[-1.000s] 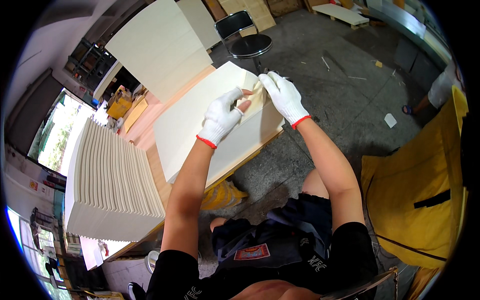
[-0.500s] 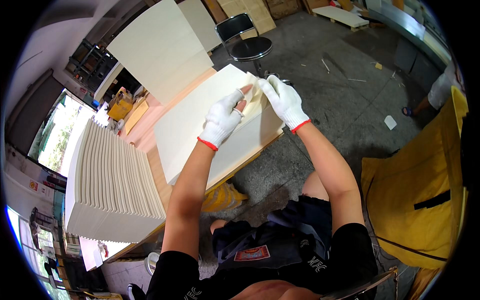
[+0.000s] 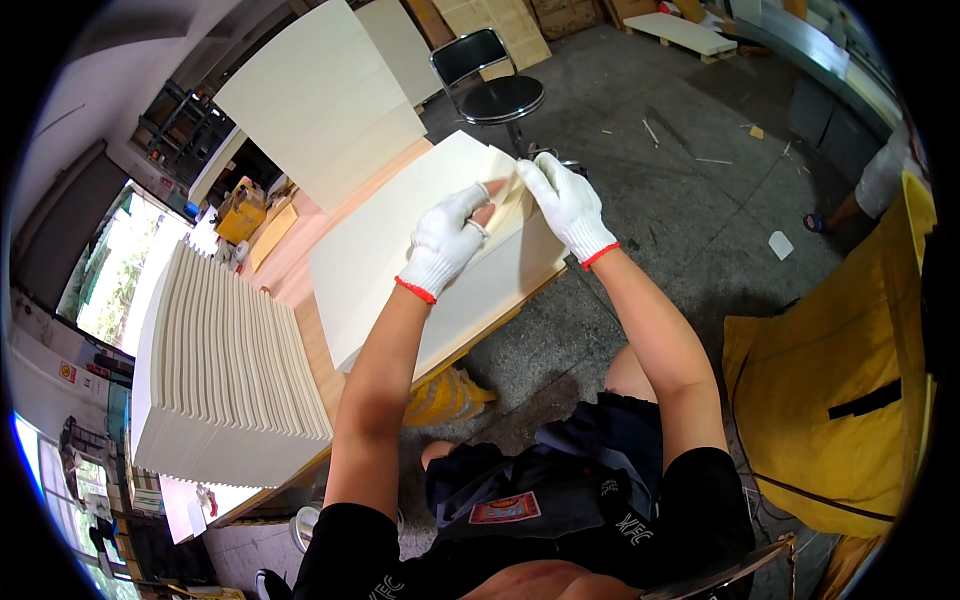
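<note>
A thick stack of large off-white paper sheets (image 3: 375,260) lies on the wooden table before me. At its far right corner several cream sheets (image 3: 511,196) are lifted and curled up between my hands. My left hand (image 3: 447,232), in a white knit glove with bare thumb and fingertip, is closed on the inner side of the curled sheets. My right hand (image 3: 568,203), in a white glove with a red cuff, pinches their outer corner edge. Its palm side and the exact number of sheets held are hidden.
To the left rises a tall stack of paper in staggered bundles (image 3: 230,370). A big white board (image 3: 320,100) stands behind the table (image 3: 318,345). Beyond are a black chair (image 3: 500,95) and a yellow box (image 3: 242,210). A yellow fabric cover (image 3: 830,380) is at right, near another person's leg (image 3: 880,185).
The lifted corner sheets have shifted slightly and look flatter between my hands. My right hand has moved a touch left and down; both hands keep their hold.
</note>
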A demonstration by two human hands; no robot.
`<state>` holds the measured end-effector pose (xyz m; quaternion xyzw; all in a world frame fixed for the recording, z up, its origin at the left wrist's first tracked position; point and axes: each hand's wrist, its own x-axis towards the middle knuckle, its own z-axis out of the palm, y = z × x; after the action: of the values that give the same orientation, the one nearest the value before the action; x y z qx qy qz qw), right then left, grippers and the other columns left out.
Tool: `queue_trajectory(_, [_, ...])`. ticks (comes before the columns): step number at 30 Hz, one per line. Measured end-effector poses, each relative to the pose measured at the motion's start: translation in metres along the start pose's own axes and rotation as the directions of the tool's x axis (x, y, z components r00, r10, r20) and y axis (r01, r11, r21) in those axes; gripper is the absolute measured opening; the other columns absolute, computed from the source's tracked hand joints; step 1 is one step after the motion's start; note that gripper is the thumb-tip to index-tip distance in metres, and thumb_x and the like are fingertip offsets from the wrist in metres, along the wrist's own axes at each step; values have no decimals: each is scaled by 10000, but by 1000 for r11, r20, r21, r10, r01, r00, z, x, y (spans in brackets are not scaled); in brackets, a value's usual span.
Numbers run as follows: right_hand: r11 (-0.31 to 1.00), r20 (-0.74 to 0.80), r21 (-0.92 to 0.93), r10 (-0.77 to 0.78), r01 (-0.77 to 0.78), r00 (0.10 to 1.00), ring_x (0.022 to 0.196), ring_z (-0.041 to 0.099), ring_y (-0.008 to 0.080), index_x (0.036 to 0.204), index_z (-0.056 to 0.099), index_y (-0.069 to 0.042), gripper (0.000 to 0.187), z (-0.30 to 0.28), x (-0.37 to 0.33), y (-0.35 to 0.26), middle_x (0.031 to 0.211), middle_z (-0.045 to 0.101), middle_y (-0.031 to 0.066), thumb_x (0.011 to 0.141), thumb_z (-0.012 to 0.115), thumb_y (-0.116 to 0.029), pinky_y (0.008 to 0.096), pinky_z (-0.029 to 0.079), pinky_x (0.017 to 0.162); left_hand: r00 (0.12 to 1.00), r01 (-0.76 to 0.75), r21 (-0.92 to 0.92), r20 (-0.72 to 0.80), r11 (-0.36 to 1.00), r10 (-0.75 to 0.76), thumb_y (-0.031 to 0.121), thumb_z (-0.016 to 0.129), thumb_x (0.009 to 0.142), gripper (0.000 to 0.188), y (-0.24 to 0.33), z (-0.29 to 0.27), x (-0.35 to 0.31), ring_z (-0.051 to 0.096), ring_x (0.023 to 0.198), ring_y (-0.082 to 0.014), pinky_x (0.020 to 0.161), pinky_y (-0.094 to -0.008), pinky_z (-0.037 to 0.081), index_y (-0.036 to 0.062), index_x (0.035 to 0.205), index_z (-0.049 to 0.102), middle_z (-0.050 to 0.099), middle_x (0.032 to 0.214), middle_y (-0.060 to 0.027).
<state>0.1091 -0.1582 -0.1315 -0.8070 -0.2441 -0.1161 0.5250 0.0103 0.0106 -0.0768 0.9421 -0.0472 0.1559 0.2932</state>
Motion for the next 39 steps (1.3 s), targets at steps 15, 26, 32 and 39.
queue_trajectory(15, [1000, -44, -20, -18, 17, 999, 869, 654, 431, 1053, 593, -100, 488, 3, -1, 2, 883, 680, 224, 1012, 401, -547, 524, 469, 753, 998, 22, 99, 49, 995, -27, 180, 744, 845, 382, 9, -1, 0, 678, 992, -317, 869, -395, 532, 158, 1222, 685, 699, 1071, -149])
queue_trajectory(26, [994, -170, 108, -2, 20, 985, 770, 697, 232, 1047, 648, -105, 397, -38, -16, -23, 867, 715, 80, 963, 593, -488, 363, 528, 721, 998, 3, 670, -48, 742, 39, 113, 634, 822, 427, 20, -9, -28, 664, 1011, -392, 817, -486, 546, 144, 1246, 600, 675, 1141, -204])
queue_trajectory(32, [925, 9, 199, -331, 323, 944, 846, 712, 239, 1120, 660, -48, 400, 4, -48, -98, 947, 715, 126, 926, 647, -397, 341, 560, 780, 942, 302, 509, -288, 806, -172, 295, 608, 923, 269, 2, -82, -11, 697, 782, -390, 713, -521, 528, 58, 1030, 680, 694, 814, -216])
queue_trajectory(39, [852, 277, 134, -523, 506, 806, 1107, 652, 321, 1247, 614, -18, 666, 87, -80, -154, 1151, 678, 178, 872, 630, -568, 409, 487, 973, 531, -4, -183, -834, 983, -153, 204, 731, 928, 269, -23, -210, -94, 513, 672, -52, 592, -232, 412, 9, 1111, 708, 664, 828, -12])
